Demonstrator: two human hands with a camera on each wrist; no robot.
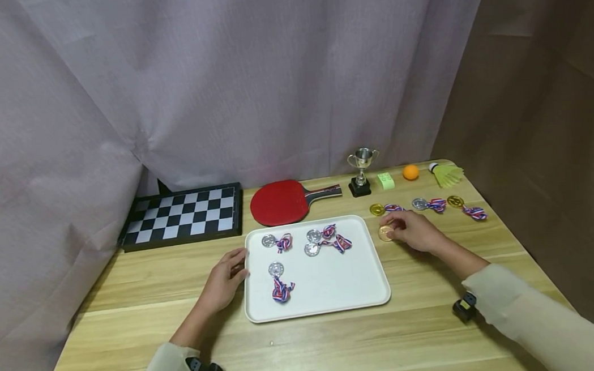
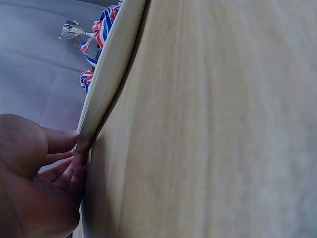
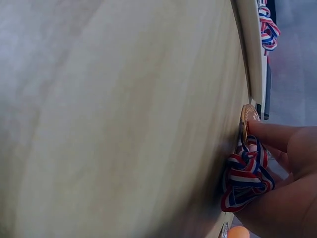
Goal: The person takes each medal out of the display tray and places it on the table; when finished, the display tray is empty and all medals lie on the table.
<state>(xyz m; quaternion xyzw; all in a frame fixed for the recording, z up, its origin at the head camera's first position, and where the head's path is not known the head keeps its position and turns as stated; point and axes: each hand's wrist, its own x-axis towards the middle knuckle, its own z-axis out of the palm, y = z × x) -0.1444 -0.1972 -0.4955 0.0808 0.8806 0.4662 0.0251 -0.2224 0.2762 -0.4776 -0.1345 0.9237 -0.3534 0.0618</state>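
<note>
My right hand (image 1: 414,230) pinches a bronze-coloured medal (image 1: 385,233) just beyond the right edge of a white tray (image 1: 329,288). In the right wrist view the thumb lies on the medal's face, and its knotted red, white and blue ribbon (image 3: 245,178) hangs under the palm. My left hand (image 1: 223,281) grips the tray's left rim between thumb and fingers. On the tray lie several silver medals: one silver medal (image 1: 268,241) at the back left, one silver medal (image 1: 276,269) at the front left, and two side by side near the back middle, including a silver medal (image 1: 312,248).
Behind the right hand lie a gold medal (image 1: 377,209), a silver medal (image 1: 419,203) and another gold medal (image 1: 454,201). Along the back stand a chessboard (image 1: 186,215), red paddle (image 1: 279,202), trophy cup (image 1: 361,173), green block (image 1: 386,180), orange ball (image 1: 411,171) and shuttlecock (image 1: 446,174).
</note>
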